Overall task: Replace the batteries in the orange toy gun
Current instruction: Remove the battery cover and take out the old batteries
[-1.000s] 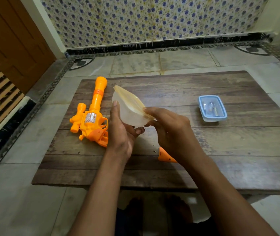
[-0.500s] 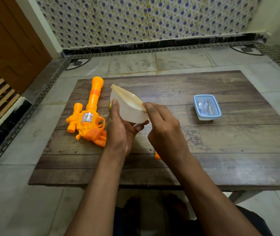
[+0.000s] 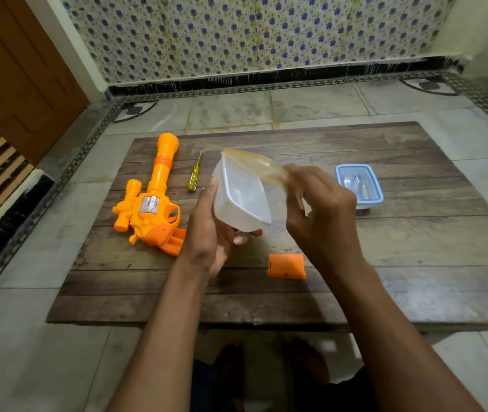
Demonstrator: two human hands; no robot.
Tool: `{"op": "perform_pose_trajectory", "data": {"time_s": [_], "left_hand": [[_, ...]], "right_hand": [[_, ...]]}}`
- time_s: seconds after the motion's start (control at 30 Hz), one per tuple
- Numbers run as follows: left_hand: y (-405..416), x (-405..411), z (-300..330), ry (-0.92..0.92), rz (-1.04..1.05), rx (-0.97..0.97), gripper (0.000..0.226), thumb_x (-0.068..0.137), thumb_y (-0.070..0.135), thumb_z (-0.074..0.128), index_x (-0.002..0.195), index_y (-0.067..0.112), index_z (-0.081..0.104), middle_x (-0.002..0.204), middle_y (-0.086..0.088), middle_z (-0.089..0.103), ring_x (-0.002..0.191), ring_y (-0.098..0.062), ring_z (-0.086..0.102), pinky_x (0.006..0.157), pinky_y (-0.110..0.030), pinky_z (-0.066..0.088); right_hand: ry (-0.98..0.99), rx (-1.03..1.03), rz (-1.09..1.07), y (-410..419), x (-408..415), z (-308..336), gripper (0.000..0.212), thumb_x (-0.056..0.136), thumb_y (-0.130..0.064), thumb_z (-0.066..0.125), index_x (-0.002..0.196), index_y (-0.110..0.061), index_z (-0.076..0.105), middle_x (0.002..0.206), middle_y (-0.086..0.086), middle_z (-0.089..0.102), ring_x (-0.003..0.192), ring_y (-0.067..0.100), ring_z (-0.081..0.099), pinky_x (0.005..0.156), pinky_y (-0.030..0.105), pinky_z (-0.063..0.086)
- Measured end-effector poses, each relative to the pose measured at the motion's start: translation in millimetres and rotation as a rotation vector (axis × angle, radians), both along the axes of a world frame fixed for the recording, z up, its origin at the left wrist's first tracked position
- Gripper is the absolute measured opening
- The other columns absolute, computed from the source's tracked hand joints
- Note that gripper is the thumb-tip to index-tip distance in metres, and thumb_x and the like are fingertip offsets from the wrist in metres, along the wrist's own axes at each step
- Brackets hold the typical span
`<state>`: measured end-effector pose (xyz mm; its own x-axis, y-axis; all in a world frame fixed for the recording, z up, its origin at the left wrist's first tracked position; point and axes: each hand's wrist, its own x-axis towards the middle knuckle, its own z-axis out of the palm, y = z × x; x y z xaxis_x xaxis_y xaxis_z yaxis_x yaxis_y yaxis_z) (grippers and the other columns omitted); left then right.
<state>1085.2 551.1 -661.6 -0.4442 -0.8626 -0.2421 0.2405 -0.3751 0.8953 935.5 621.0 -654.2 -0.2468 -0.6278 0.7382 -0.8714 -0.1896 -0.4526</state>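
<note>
The orange toy gun (image 3: 150,200) lies on the left of the wooden table (image 3: 415,239), barrel pointing away, its grip open. Its orange battery cover (image 3: 286,266) lies loose near the front, between my forearms. My left hand (image 3: 210,233) grips a translucent white plastic container (image 3: 241,197) from below and holds it tilted above the table. My right hand (image 3: 321,215) pinches the container's yellowish lid (image 3: 254,162), which is peeled up at its right edge. A small yellow screwdriver (image 3: 193,179) lies beside the gun's barrel.
A small blue-rimmed container (image 3: 360,185) with metallic items inside stands at the right of the table, partly behind my right hand. Tiled floor surrounds the low table; a patterned wall stands behind and a wooden door at the left.
My right hand has lifted the lid's edge further off the container. The view shifted, and the screwdriver and the whole battery cover now show.
</note>
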Motion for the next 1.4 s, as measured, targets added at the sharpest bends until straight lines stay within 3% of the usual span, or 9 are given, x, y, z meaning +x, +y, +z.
{"op": "perform_pose_trajectory", "data": {"time_s": [0.13,0.3,0.43,0.6,0.7,0.8,0.97,1.17,1.4], "left_hand": [[8,-13,0,-0.019,-0.044,0.022,0.066,0.106,0.061,0.026,0.128,0.014,0.066,0.103,-0.012,0.077,0.073,-0.025,0.071,0.053,-0.029,0.045],[16,-30,3,-0.089,0.08,-0.053,0.085,0.083,0.079,0.054,0.139,0.015,0.062,0.122,-0.018,0.074,0.098,-0.03,0.075,0.063,-0.039,0.06],[22,-41,2,-0.085,0.165,-0.069,0.065,0.084,0.057,0.064,0.138,0.021,0.062,0.127,-0.02,0.071,0.102,-0.036,0.076,0.068,-0.044,0.061],[26,-50,-5,-0.12,0.11,-0.173,0.062,0.084,0.032,0.069,0.144,0.033,0.056,0.126,-0.011,0.071,0.103,-0.034,0.075,0.068,-0.043,0.063],[23,-56,-11,-0.2,0.186,-0.2,0.045,0.098,0.02,0.063,0.142,0.028,0.06,0.121,-0.011,0.072,0.102,-0.032,0.075,0.063,-0.039,0.062],[18,-58,-22,-0.374,0.259,-0.26,0.033,0.105,0.014,0.05,0.134,0.019,0.066,0.115,-0.011,0.074,0.094,-0.027,0.077,0.061,-0.038,0.063],[20,-64,-31,-0.757,0.361,-0.501,0.032,0.11,0.024,0.041,0.096,0.017,0.069,0.067,-0.009,0.071,0.046,-0.015,0.066,0.046,-0.031,0.054],[17,-71,-34,-0.866,0.421,-0.405,0.046,0.108,0.028,0.043,0.072,0.009,0.063,0.061,-0.014,0.07,0.063,-0.033,0.071,0.071,-0.044,0.06],[21,-71,-30,-0.888,0.417,-0.37,0.037,0.101,0.024,0.05,0.067,0.016,0.063,0.058,-0.007,0.07,0.065,-0.022,0.072,0.071,-0.037,0.06]], "right_hand": [[0.001,-0.003,0.02,0,-3,0,0.03,0.093,-0.011,0.05,0.104,0.004,0.073,0.097,0.015,0.075,0.085,0.022,0.069,0.081,-0.005,0.033],[0.062,0.069,-0.012,1,-11,-5,0.02,0.085,0.004,0.065,0.103,0.004,0.074,0.098,0.018,0.076,0.085,0.03,0.075,0.073,0.02,0.052],[0.007,0.078,-0.042,-3,-24,-10,0.027,0.078,0.013,0.071,0.102,0.003,0.075,0.097,0.016,0.077,0.084,0.03,0.075,0.069,0.03,0.057],[-0.094,0.084,-0.049,-4,-36,-12,0.02,0.084,0.001,0.074,0.104,-0.001,0.076,0.095,0.012,0.078,0.084,0.023,0.074,0.068,0.017,0.046],[-0.086,0.068,-0.067,-7,-39,-15,0.024,0.081,0.008,0.075,0.104,0.0,0.076,0.098,0.013,0.079,0.087,0.024,0.076,0.07,0.024,0.057],[-0.157,0.026,-0.078,-14,-41,-18,0.024,0.08,0.011,0.074,0.099,-0.003,0.078,0.091,0.008,0.079,0.081,0.018,0.074,0.071,0.01,0.05],[-0.399,-0.048,-0.124,-22,-43,-18,0.024,0.079,0.011,0.066,0.09,-0.006,0.079,0.075,-0.002,0.073,0.072,0.003,0.059,0.063,0.001,0.037],[-0.503,-0.091,-0.125,-19,-46,-14,0.018,0.087,0.005,0.067,0.091,-0.008,0.079,0.069,-0.01,0.064,0.06,-0.004,0.053,0.059,0.009,0.037],[-0.513,-0.044,-0.191,-15,-55,-18,0.01,0.094,-0.006,0.069,0.086,-0.008,0.075,0.064,-0.011,0.057,0.06,0.007,0.049,0.056,0.017,0.034]]}}
